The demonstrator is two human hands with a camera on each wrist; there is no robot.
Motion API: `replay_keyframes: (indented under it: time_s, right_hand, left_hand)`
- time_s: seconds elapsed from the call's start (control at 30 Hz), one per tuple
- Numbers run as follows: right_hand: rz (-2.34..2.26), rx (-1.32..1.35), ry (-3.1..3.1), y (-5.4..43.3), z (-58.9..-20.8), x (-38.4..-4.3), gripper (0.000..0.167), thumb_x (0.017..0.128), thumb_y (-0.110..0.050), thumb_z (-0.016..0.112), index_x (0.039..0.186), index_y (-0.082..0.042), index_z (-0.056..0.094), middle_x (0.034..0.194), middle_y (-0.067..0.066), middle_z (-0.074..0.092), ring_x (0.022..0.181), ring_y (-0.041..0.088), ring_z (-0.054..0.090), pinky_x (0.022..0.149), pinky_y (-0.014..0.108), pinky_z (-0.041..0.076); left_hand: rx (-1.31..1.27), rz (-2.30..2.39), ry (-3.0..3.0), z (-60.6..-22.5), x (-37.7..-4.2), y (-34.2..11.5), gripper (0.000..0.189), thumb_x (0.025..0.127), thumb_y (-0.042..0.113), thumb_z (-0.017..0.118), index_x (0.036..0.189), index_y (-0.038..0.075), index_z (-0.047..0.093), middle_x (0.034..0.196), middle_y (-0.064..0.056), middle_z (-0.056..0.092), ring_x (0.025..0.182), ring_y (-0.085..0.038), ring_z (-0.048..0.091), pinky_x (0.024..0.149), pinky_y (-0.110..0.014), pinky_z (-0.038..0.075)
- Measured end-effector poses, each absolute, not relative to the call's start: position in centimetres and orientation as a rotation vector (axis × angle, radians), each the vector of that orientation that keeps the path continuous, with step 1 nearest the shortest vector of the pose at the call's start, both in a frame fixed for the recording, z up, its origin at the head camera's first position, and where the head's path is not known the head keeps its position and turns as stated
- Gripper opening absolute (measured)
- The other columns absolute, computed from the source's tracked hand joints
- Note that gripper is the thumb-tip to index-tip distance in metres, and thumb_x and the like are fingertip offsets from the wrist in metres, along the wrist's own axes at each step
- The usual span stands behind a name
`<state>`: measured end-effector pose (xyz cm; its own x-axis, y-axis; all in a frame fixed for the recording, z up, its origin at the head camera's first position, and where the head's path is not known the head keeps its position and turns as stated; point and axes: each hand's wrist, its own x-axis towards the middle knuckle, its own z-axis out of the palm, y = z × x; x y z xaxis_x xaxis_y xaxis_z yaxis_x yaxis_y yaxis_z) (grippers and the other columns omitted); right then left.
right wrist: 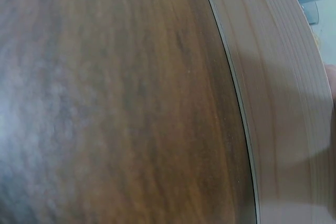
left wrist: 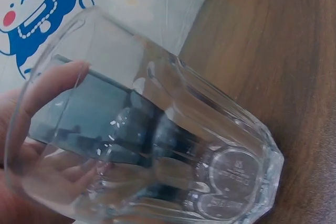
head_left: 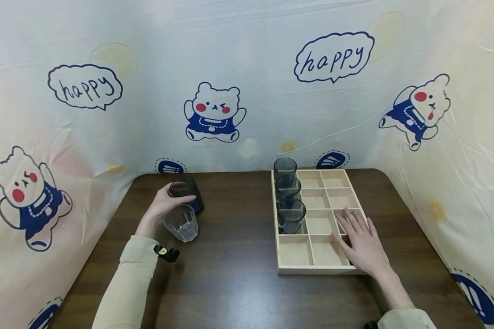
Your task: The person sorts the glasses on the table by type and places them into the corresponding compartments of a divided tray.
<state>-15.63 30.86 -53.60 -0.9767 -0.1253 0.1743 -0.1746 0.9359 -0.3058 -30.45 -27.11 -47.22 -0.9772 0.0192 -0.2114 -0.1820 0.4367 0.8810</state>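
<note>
Tumbler of smoky blue-grey glass, well to the left of the pale wooden compartment tray, sits in the grip of the left hand, its thumb and fingers curled round it. From above it looks nearly black, with a round mouth; in the left wrist view, seen partly through other glass, it turns translucent blue-grey, paler toward the rim and darker lower down. Whether its base meets the table cannot be told.

Just beside it, also to the tray's left and closer to the wearer, stands a clear colourless faceted drinking glass, with raised lettering on its thick base.

Inside the tray, down its left column, three dark-tinted round-rimmed glasses stand upright, one per compartment, from the far row to the third. Thin wooden dividers part the tray into a grid. On its right side rests the right hand, fingers extended and spread.

Beneath the tray lies a dark brown wood-grain table, shiny in front. Left of the tray, a black strap crosses the left wrist below a cream sleeve. Behind the tray hangs a pale curtain printed with bears and "happy" bubbles.
</note>
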Motion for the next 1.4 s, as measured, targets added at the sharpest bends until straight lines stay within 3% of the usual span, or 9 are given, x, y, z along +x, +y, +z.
replay_keyframes:
  time_s: [0.17,0.27,0.43,0.6,0.77,0.87,1.07,1.4]
  right_hand:
    - [0.488,0.231,-2.952,30.7,-53.5,-15.7,0.071,0.111,-0.053,0.057,0.167,-0.013,0.045,0.178,0.025,0.032,0.165,0.054,0.024,0.131,0.077,0.014]
    - [0.488,0.227,-2.962,30.7,-53.4,-15.7,0.071,0.111,-0.054,0.055,0.168,-0.013,0.044,0.179,0.025,0.031,0.165,0.054,0.023,0.131,0.077,0.014]
    - [0.493,0.224,-2.966,30.7,-53.4,-15.6,0.072,0.112,-0.057,0.053,0.168,-0.013,0.044,0.179,0.025,0.03,0.165,0.054,0.023,0.131,0.076,0.013]
    - [0.501,0.233,-2.957,30.7,-53.3,-15.6,0.072,0.111,-0.056,0.054,0.168,-0.013,0.044,0.179,0.025,0.031,0.165,0.054,0.023,0.131,0.076,0.013]
    - [0.507,0.236,-2.946,30.8,-53.3,-15.5,0.071,0.111,-0.055,0.055,0.167,-0.012,0.045,0.178,0.025,0.031,0.165,0.054,0.023,0.131,0.077,0.013]
    - [0.509,0.238,-2.942,30.8,-53.4,-15.5,0.071,0.111,-0.055,0.054,0.167,-0.012,0.046,0.179,0.025,0.031,0.165,0.054,0.023,0.131,0.077,0.013]
    - [0.505,0.238,-2.938,30.8,-53.4,-15.5,0.071,0.111,-0.056,0.055,0.166,-0.012,0.046,0.178,0.025,0.033,0.165,0.054,0.024,0.13,0.077,0.014]
    - [0.514,0.251,-2.932,30.6,-53.1,-15.5,0.07,0.111,-0.054,0.057,0.166,-0.012,0.047,0.178,0.025,0.032,0.165,0.054,0.025,0.13,0.077,0.016]
  left_hand:
    - [-0.249,1.724,2.43,-47.5,-30.1,-27.5,0.087,0.097,0.033,0.086,0.168,0.013,0.04,0.168,-0.017,0.046,0.145,-0.029,0.052,0.106,-0.027,0.052]
    - [-0.325,1.843,2.394,-47.3,-30.1,-27.6,0.085,0.096,0.031,0.088,0.166,0.016,0.043,0.157,-0.006,0.055,0.134,-0.017,0.057,0.097,-0.018,0.053]
    - [-0.492,2.121,2.301,-46.8,-30.3,-27.7,0.075,0.092,0.025,0.092,0.157,0.024,0.055,0.128,0.018,0.062,0.129,-0.006,0.057,0.114,-0.028,0.05]
    - [-0.555,2.353,2.249,-45.7,-30.0,-27.7,0.06,0.091,0.019,0.092,0.141,0.027,0.061,0.121,0.018,0.067,0.134,-0.007,0.058,0.133,-0.036,0.036]
    - [-0.533,2.574,2.161,-44.4,-29.4,-27.3,0.051,0.091,0.01,0.09,0.133,0.023,0.065,0.109,0.015,0.073,0.115,-0.004,0.065,0.119,-0.025,0.043]
    - [-0.487,2.66,2.132,-43.6,-28.9,-26.9,0.05,0.092,0.006,0.088,0.135,0.018,0.066,0.107,0.014,0.075,0.113,-0.004,0.066,0.111,-0.02,0.046]
    - [-0.406,2.734,2.089,-41.7,-27.9,-25.7,0.052,0.092,0.006,0.088,0.139,0.017,0.068,0.109,0.01,0.076,0.113,-0.006,0.068,0.114,-0.022,0.045]
    - [-0.253,2.756,2.098,-39.5,-26.1,-23.2,0.054,0.094,0.002,0.084,0.144,0.012,0.067,0.105,0.009,0.077,0.105,-0.007,0.071,0.103,-0.021,0.05]
